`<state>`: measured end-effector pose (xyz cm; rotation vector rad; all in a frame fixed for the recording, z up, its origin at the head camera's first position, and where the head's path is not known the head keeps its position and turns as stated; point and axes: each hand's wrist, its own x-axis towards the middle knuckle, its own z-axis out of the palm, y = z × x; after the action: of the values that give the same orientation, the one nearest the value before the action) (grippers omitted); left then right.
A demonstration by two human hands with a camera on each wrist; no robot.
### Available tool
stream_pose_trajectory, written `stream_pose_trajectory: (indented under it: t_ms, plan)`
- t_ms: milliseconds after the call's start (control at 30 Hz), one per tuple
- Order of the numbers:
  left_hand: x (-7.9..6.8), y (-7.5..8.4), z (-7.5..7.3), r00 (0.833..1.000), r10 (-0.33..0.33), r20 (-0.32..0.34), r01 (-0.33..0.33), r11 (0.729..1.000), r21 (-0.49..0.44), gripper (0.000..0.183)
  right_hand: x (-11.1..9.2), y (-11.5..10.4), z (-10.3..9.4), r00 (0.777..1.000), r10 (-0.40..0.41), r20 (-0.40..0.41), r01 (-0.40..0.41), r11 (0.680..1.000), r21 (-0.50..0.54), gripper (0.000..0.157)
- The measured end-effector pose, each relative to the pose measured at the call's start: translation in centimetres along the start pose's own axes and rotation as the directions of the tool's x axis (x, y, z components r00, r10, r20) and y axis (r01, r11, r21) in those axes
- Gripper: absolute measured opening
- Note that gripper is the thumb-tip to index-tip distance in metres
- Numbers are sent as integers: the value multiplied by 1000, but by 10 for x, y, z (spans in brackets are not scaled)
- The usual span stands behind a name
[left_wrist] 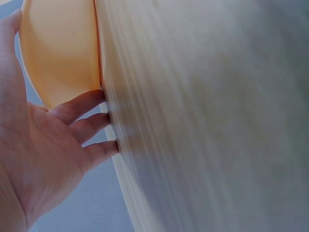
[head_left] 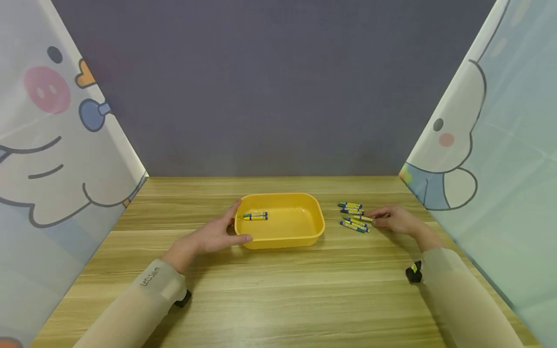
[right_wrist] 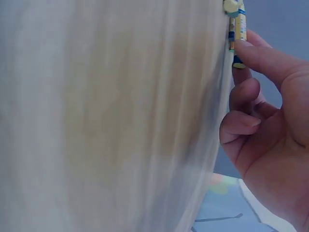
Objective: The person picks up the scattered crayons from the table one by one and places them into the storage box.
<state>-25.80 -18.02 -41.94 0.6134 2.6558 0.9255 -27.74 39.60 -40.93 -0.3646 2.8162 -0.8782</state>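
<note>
A yellow plastic basket (head_left: 287,243) sits on the table with a couple of crayons (head_left: 255,217) lying at its left end. My left hand (head_left: 213,235) spans that end, thumb along the front rim and fingers stretched out at the side. In the left wrist view the straight fingers (left_wrist: 89,126) reach down to the tabletop beside the basket (left_wrist: 63,53). To the right, my right hand (head_left: 398,221) pinches a crayon (head_left: 362,219) between thumb and forefinger; its other fingers are curled in the right wrist view. Several more crayons (head_left: 351,205) lie close around it.
The wood-grain table (head_left: 278,290) ends at a dark grey panel (head_left: 278,96) behind. Printed cartoon sheets (head_left: 56,145) stand along the left and right sides. A small black device (head_left: 414,272) is worn at the right wrist.
</note>
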Motion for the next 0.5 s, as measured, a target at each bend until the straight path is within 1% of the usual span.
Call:
stream_pose_trajectory:
  t_ms: [67,167,367,500]
  plan:
    - [1,0,0,1000,-1,2,1,1000,-1,126,-1,-4,0,1000,-7,-10,7,1000,6,33]
    - [1,0,0,1000,3,-1,-3,1000,2,127,-1,-16,1,1000,-24,-20,24,1000,14,36]
    - [2,-1,1,1000,3,-2,-3,1000,-2,127,10,-50,6,998,-38,-43,39,999,23,36]
    - [1,0,1,1000,1,-1,-1,1000,-7,127,16,-75,14,995,-73,-70,77,996,48,34]
